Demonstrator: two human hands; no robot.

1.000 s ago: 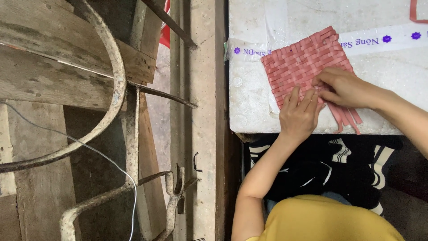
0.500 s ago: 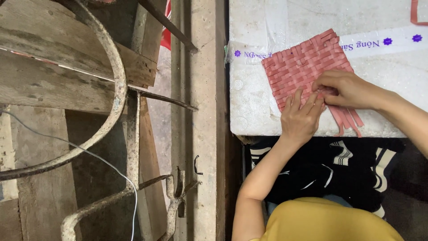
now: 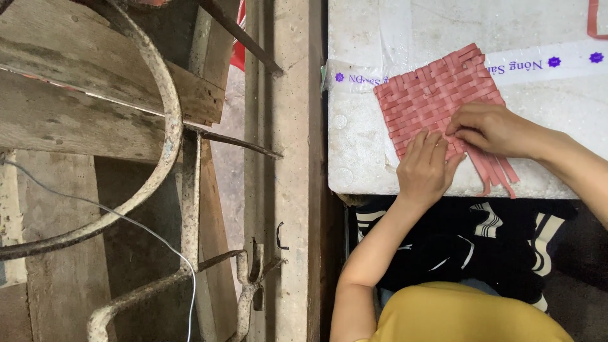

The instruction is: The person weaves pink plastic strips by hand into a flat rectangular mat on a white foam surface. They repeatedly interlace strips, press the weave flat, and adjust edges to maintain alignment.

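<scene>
A rusted curved metal frame (image 3: 166, 145) stood at far left beside weathered wooden planks (image 3: 57, 120). On the white foam slab (image 3: 361, 145), the left hand (image 3: 427, 168) lay flat, fingers spread, pinning the pink woven strip mat (image 3: 434, 95). The right hand (image 3: 491, 130) pinched loose pink strip ends (image 3: 497, 172). The weave looked light, pliable and easily loosened; best held at its woven edge.

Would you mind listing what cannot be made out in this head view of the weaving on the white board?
- Near edge of the pink woven mat: covered by the left hand and right hand.
- Right fingertips: curled under, so their grip on the loose pink strips is unclear.
- Red strip: cut off by the top right corner.
- White board: its far side runs past the top edge.
</scene>
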